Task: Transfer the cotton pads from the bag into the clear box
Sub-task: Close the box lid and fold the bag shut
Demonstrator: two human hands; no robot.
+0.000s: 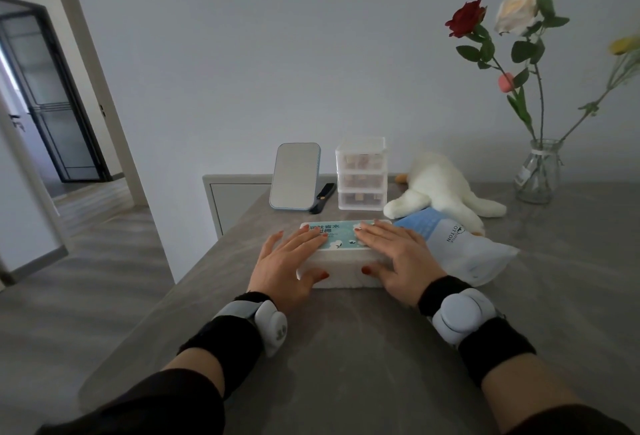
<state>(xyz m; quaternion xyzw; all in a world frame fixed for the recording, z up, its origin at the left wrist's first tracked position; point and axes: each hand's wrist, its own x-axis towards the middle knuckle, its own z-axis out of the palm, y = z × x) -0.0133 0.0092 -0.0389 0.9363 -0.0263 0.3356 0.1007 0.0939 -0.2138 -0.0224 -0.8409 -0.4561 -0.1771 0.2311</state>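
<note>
Left grip (pixel 291 261): yours lies flat, fingers straight, on the clear box (pixel 343 277) lid.
Right grip (pixel 394 254): likewise flat on it.
Clear box: left half of the table (pixel 346 365).
Bag (pixel 464 251): just beside the box, right.

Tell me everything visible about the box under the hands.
The box is a long, low rectangle lying flat on the grey table, its long side facing the person. Its lid carries a teal label with characters and white cotton pictures; the front wall looks whitish. The left hand and right hand rest flat on the lid's ends, thumbs on the front wall.
</note>
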